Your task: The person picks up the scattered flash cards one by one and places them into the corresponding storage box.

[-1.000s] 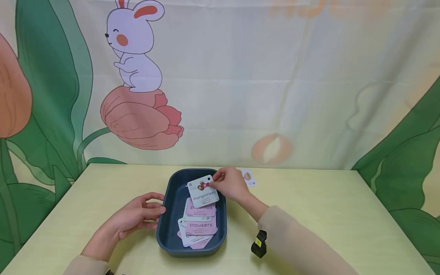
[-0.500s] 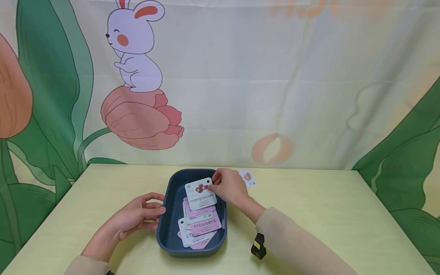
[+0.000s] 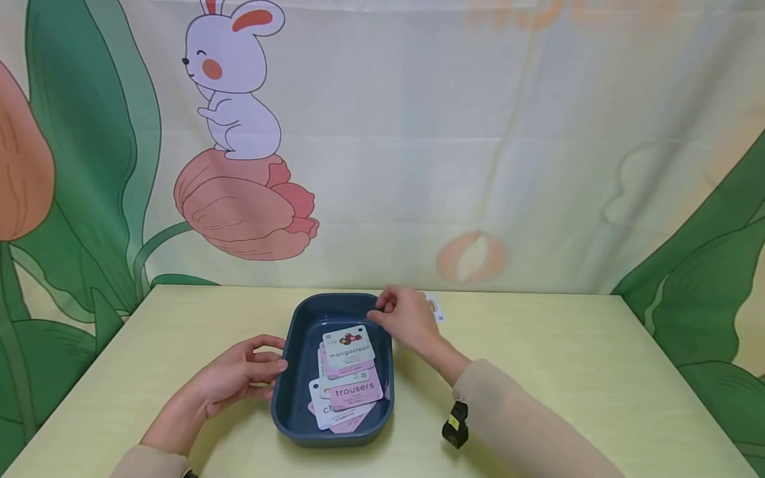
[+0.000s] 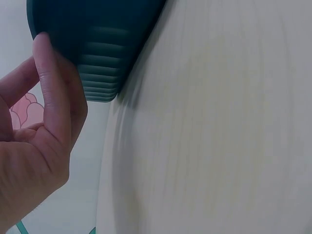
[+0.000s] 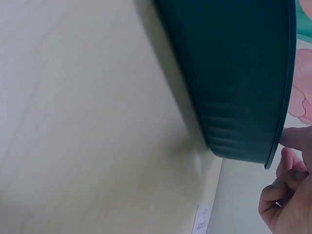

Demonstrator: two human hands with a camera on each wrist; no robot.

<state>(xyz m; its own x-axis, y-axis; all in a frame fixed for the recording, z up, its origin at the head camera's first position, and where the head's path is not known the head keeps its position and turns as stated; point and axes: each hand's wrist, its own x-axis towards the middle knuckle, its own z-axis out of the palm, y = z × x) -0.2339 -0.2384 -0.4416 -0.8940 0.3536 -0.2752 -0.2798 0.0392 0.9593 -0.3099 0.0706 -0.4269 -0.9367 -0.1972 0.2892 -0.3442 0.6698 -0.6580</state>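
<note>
Dark blue plastic forms the tray [image 3: 287, 372] at the middle of a pale yellow surface [image 3: 568, 372], seen from the head camera. Inside the tray lies a loose pile of word cards. The top card [image 3: 349, 346] is pale grey-blue and reads "mangosteen". It lies flat toward the far end, overlapping a pink card [image 3: 355, 394] that reads "trousers". More cards show partly beneath them.

The right hand [image 3: 405, 318] hovers over the tray's far right rim, just beyond the mangosteen card and apart from it. Its fingers are loosely curled and hold nothing. Behind this hand another card [image 3: 435, 307] lies on the surface, mostly hidden. The left hand [image 3: 239, 375] rests on the surface against the tray's left wall, its fingers curled with the tips at the wall. A small black clip [image 3: 455, 423] with a yellow mark hangs from the right sleeve. A cloth backdrop [image 3: 418, 146] with a cartoon rabbit, tulips and green leaves hangs behind.

From the left wrist camera, the tray's ribbed outer corner [image 4: 102, 73] fills the top left. One of the left hand's fingers [image 4: 56, 92] presses against it, and the surface spreads to the right.

From the right wrist camera, the tray's outer wall [image 5: 234, 73] crosses the top right. The right hand's curled fingers [image 5: 285, 190] sit just past the rim, gripping nothing. A card's edge [image 5: 202, 222] shows on the surface below.
</note>
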